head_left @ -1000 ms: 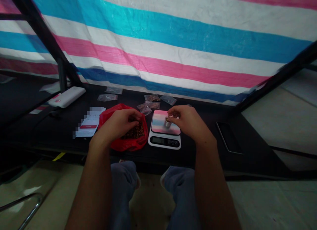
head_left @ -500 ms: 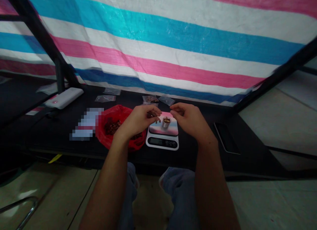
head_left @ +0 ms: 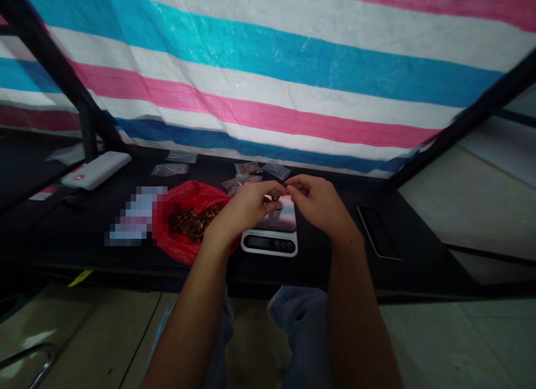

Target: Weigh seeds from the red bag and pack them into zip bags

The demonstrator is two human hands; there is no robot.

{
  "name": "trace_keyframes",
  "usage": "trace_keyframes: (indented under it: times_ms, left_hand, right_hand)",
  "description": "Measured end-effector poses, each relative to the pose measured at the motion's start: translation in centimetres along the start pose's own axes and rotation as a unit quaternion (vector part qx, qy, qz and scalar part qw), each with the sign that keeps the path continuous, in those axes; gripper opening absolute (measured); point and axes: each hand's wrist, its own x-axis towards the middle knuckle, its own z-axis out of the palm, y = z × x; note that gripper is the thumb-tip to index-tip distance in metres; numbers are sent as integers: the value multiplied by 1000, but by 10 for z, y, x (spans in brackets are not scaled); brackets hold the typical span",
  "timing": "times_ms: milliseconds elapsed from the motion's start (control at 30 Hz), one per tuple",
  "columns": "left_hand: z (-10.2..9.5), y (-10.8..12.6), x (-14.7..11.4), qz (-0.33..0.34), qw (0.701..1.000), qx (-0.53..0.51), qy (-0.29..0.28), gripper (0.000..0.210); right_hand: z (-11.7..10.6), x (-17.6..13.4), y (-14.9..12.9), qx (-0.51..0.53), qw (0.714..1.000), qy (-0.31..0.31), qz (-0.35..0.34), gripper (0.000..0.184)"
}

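My left hand [head_left: 253,205] hovers over a small pale cup [head_left: 274,211], its fingers curled around what look like small brown dried pieces. The cup stands on a white digital kitchen scale [head_left: 269,245] and is mostly covered by that hand. From the right, my right hand [head_left: 316,202] reaches in with fingers bent and pinched, its fingertips meeting those of my left hand above the scale. Whatever it holds is too small to make out. Left of the scale, a red plastic bag [head_left: 178,249] lies open, with many brown dried pieces [head_left: 193,224] inside, partly behind my left wrist.
Small clear zip bags [head_left: 249,168], some with brown contents, lie behind the scale. Flat clear bags [head_left: 171,169] and a white power bank [head_left: 98,170] are farther left. A dark phone [head_left: 379,233] lies right on the black table [head_left: 326,266]. A striped sheet [head_left: 268,93] hangs behind.
My left hand has moved right, over the cup, and its fingertips now meet my right hand's. More of the red bag's contents shows. The view has shifted slightly.
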Motion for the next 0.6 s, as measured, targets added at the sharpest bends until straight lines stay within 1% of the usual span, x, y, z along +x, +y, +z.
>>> trace_keyframes:
  times_ms: [100,267,333,400,500,533,600]
  left_hand:
    - [0,1,0,-1,1000,6,1,22]
    - [2,4,-1,18,1000,-4,10,20]
    - [0,6,-2,22,1000,-11,15,20]
    - [-5,7,-4,18,999,-7,33,20]
    - [-16,0,-7,-1,996,43,75,23]
    - [-20,-4,-8,-13,994,71,76,23]
    - [-24,-14,-11,-44,989,130,53,24]
  right_hand:
    - [-1,-1,0,-2,1000,1,1,19]
    - [-2,-2,0,-4,1000,-14,4,18]
    - [-2,-2,1,-8,1000,-23,7,19]
    - [-2,-2,2,-12,999,-27,13,19]
    - [-1,-2,4,-9,999,-24,22,18]
    - [-1,-2,4,-7,999,-23,24,18]
    - [0,-2,5,-7,999,-23,28,18]
